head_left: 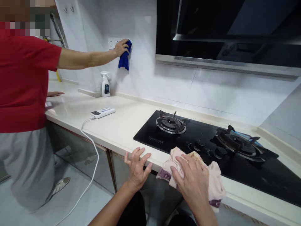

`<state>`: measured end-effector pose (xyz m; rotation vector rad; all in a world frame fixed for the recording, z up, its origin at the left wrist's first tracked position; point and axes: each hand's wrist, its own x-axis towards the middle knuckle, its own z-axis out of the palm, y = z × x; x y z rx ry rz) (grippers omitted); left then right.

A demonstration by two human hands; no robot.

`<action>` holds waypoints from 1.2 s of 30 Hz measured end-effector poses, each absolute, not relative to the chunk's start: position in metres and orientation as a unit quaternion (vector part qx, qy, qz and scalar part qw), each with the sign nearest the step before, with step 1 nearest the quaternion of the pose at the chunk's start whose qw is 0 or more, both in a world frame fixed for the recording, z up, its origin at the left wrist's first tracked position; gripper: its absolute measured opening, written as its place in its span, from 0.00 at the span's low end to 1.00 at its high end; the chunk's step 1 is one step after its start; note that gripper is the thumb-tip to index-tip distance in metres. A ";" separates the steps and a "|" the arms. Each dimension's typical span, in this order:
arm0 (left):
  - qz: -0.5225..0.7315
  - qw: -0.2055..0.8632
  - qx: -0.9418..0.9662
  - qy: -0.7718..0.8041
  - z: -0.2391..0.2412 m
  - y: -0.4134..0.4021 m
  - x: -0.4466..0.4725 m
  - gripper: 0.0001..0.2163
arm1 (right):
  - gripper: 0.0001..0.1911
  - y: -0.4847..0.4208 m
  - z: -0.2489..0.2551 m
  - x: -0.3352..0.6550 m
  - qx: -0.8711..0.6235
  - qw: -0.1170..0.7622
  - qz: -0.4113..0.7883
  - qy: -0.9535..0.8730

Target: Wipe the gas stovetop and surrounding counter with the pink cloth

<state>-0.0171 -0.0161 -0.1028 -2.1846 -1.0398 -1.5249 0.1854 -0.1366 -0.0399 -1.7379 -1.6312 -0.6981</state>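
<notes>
My right hand (191,182) lies flat, fingers stretched out, pressing a pale pink cloth (215,182) against the front edge of the black glass gas hob (150,133). The cloth hangs partly over the counter's rim. My left hand (137,168) rests with spread fingers on the front edge of the cream countertop (122,125), just left of the cloth, and holds nothing.
Two burners (171,123) (237,142) and knobs (199,144) sit on the hob under a black range hood (225,31). A person in a red shirt (22,81) at left holds a blue cloth (124,58) to the wall. A spray bottle (105,84) and a power strip (102,112) stand on the counter.
</notes>
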 end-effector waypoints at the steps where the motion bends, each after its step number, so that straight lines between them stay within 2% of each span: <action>1: -0.526 0.141 -0.758 -0.358 -0.103 -0.016 -0.018 0.12 | 0.15 -0.136 -0.041 0.185 -0.664 0.326 -0.267 -0.617; 5: -0.513 0.137 -0.765 -0.365 -0.102 -0.018 -0.020 0.11 | 0.17 -0.137 -0.045 0.189 -0.664 0.314 -0.266 -0.624; 11: -0.502 0.131 -0.773 -0.364 -0.100 -0.018 -0.024 0.12 | 0.29 -0.146 -0.043 0.210 -0.649 0.236 -0.245 -0.681; 17: -0.491 0.128 -0.782 -0.362 -0.097 -0.017 -0.027 0.12 | 0.28 -0.166 -0.045 0.253 -0.656 0.215 -0.241 -0.682; 22: -0.499 0.122 -0.774 -0.370 -0.097 -0.018 -0.025 0.12 | 0.25 -0.203 -0.058 0.315 -0.673 0.237 -0.240 -0.658; 28: -0.504 0.127 -0.773 -0.363 -0.098 -0.016 -0.024 0.11 | 0.27 -0.248 -0.066 0.394 -0.744 0.288 -0.172 -0.578; 32: -0.509 0.126 -0.770 -0.362 -0.099 -0.015 -0.023 0.11 | 0.29 -0.265 -0.059 0.432 -0.789 0.337 -0.140 -0.494; 36: -0.510 0.125 -0.771 -0.361 -0.099 -0.015 -0.022 0.11 | 0.27 -0.262 -0.042 0.452 -0.829 0.336 -0.144 -0.424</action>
